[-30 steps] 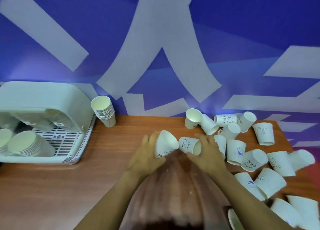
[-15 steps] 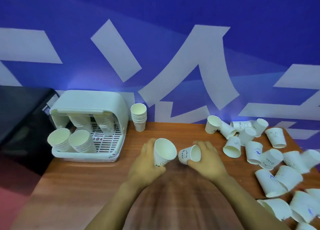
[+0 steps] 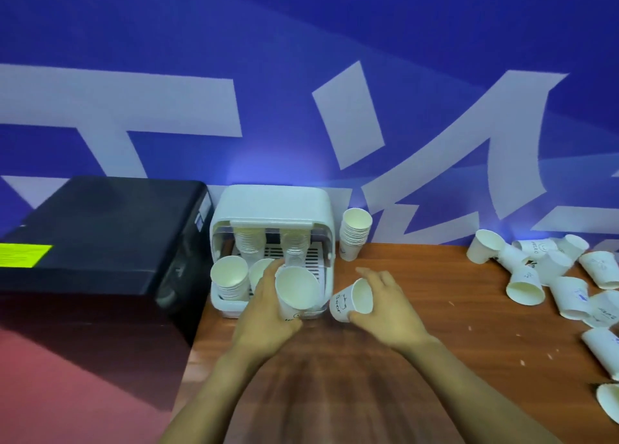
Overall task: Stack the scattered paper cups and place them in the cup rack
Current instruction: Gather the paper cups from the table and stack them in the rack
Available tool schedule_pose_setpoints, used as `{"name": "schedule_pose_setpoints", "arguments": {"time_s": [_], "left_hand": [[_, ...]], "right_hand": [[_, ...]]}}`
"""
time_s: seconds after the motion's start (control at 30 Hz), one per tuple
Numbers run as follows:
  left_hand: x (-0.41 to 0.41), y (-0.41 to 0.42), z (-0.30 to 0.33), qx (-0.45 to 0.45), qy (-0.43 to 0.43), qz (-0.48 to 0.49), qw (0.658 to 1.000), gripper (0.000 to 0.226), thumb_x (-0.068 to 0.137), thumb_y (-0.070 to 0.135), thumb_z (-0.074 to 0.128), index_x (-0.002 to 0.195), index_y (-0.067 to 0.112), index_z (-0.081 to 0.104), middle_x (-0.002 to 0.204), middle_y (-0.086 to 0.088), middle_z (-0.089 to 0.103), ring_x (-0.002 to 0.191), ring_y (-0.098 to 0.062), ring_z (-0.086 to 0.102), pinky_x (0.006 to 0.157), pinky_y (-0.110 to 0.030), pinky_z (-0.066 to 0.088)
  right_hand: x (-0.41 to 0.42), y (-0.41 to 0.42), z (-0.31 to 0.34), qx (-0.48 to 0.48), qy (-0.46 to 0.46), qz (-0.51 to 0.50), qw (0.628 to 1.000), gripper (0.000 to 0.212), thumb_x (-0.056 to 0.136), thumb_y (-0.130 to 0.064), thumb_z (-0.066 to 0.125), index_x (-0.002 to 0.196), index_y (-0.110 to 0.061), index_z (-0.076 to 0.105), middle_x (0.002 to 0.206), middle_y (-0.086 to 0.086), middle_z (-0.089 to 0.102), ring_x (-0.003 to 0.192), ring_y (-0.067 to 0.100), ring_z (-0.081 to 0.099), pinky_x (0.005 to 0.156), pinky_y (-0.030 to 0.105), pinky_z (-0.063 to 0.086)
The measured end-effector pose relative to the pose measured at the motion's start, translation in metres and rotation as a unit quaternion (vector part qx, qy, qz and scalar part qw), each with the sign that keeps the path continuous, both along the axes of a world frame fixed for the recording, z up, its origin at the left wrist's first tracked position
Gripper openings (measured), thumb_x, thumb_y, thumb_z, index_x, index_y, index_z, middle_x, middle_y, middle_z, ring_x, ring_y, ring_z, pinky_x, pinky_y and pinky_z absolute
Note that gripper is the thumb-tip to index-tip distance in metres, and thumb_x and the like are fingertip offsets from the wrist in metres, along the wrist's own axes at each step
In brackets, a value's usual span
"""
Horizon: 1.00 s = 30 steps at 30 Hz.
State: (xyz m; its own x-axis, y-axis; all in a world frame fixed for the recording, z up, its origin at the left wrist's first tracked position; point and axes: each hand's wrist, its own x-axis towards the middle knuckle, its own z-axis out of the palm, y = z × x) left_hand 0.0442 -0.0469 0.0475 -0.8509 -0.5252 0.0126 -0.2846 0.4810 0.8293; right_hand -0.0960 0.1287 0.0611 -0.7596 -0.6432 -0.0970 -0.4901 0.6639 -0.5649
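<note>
A: The left hand (image 3: pixel 268 309) grips one paper cup (image 3: pixel 298 293) just in front of the cup rack (image 3: pixel 271 206); the right hand (image 3: pixel 385 306) holds a second cup (image 3: pixel 351 301), tilted, mouth toward the first.

B: Risks?

A: Nesting them off-line could crease a rim. A wide swing might topple the stack (image 3: pixel 355 237) beside the rack.

B: Room?

A: The desk (image 3: pixel 452 343) lies bare rightward until the scattered cups (image 3: pixel 542 273). Its left edge runs just under the rack, with a black box (image 3: pixel 100 236) beyond.

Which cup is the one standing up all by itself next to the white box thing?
Find the white cup rack at the table's back edge, against the blue wall. Just right of it stands a stack of cups, upright and mouth up. Unlike the rack's stacks, it stands outside, on the wooden table.
</note>
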Motion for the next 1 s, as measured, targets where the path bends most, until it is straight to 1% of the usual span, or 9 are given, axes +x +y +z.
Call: {"name": "schedule_pose_setpoints", "arguments": {"time_s": [0.1,0.2,0.27,0.33,0.43,0.53,0.7,0.87,1.0], "left_hand": [[0.014,-0.027,0.005,-0.011,0.006,0.005,1.000,0.076,0.067,0.024,0.075,0.128,0.038,0.032,0.124,0.017,0.048,0.115,-0.008,0.049,0.092,-0.028,0.042],[0.021,-0.052,0.008,-0.026,-0.001,0.040,0.999,0.075,0.060,0.029,0.076,0.123,0.042,0.038,0.116,0.018,0.054,0.109,-0.014,0.052,0.087,-0.036,0.048],[0.023,-0.065,0.011,-0.013,0.001,0.073,0.997,0.076,0.057,0.029,0.076,0.119,0.047,0.035,0.110,0.015,0.058,0.105,-0.019,0.055,0.081,-0.040,0.051],[0.023,-0.076,0.015,-0.003,0.010,0.110,0.994,0.079,0.056,0.031,0.075,0.120,0.046,0.031,0.108,0.012,0.060,0.101,-0.022,0.056,0.078,-0.042,0.052],[0.020,-0.090,0.019,-0.004,0.026,0.146,0.989,0.084,0.065,0.025,0.078,0.129,0.040,0.026,0.114,0.011,0.055,0.098,-0.020,0.055,0.074,-0.035,0.047],[0.017,-0.103,0.013,-0.011,0.039,0.157,0.987,0.077,0.068,0.020,0.077,0.124,0.042,0.029,0.117,0.013,0.049,0.099,-0.015,0.051,0.074,-0.031,0.042],[0.010,-0.115,0.000,-0.003,0.027,0.159,0.987,0.074,0.068,0.017,0.077,0.124,0.038,0.032,0.118,0.011,0.044,0.103,-0.013,0.048,0.080,-0.035,0.045],[0.007,-0.119,-0.017,0.015,0.011,0.133,0.991,0.078,0.073,0.032,0.076,0.132,0.039,0.025,0.127,0.009,0.048,0.111,-0.015,0.050,0.088,-0.039,0.048],[0.005,-0.120,-0.031,0.010,-0.062,0.137,0.989,0.079,0.072,0.047,0.071,0.135,0.038,0.024,0.133,0.004,0.048,0.114,-0.025,0.052,0.089,-0.047,0.048]], "right_hand": [[0.011,-0.030,0.005,-0.009,0.007,0.018,1.000,0.078,0.072,-0.035,0.071,0.139,-0.027,0.034,0.131,-0.004,0.038,0.123,0.019,0.040,0.101,0.029,0.038],[0.015,-0.058,0.008,-0.020,0.026,0.044,0.999,0.072,0.072,-0.034,0.070,0.136,-0.024,0.038,0.133,-0.003,0.039,0.127,0.019,0.038,0.103,0.025,0.034],[0.017,-0.074,0.012,-0.038,0.037,0.058,0.997,0.071,0.073,-0.032,0.070,0.136,-0.023,0.039,0.134,-0.004,0.038,0.127,0.017,0.037,0.103,0.020,0.030],[0.019,-0.089,0.016,-0.070,0.048,0.070,0.994,0.071,0.073,-0.031,0.071,0.136,-0.022,0.040,0.132,-0.004,0.037,0.126,0.014,0.037,0.104,0.018,0.028],[0.022,-0.109,0.019,-0.094,0.049,0.072,0.992,0.074,0.073,-0.032,0.072,0.139,-0.024,0.039,0.130,-0.005,0.034,0.124,0.010,0.038,0.103,0.021,0.033],[0.026,-0.125,0.015,-0.087,0.063,0.082,0.991,0.073,0.073,-0.033,0.070,0.138,-0.025,0.039,0.130,-0.006,0.033,0.124,0.014,0.040,0.102,0.029,0.040],[0.025,-0.142,0.002,-0.069,0.087,0.101,0.989,0.076,0.075,-0.031,0.068,0.143,-0.024,0.034,0.136,-0.006,0.035,0.128,0.012,0.035,0.105,0.024,0.034],[0.022,-0.156,-0.013,-0.018,0.075,0.114,0.990,0.076,0.080,-0.034,0.065,0.146,-0.027,0.028,0.146,-0.008,0.032,0.134,0.016,0.030,0.109,0.025,0.026],[0.021,-0.162,-0.028,0.038,0.056,0.134,0.989,0.081,0.081,-0.045,0.063,0.148,-0.031,0.020,0.156,-0.004,0.021,0.143,0.018,0.020,0.115,0.035,0.023]]}}
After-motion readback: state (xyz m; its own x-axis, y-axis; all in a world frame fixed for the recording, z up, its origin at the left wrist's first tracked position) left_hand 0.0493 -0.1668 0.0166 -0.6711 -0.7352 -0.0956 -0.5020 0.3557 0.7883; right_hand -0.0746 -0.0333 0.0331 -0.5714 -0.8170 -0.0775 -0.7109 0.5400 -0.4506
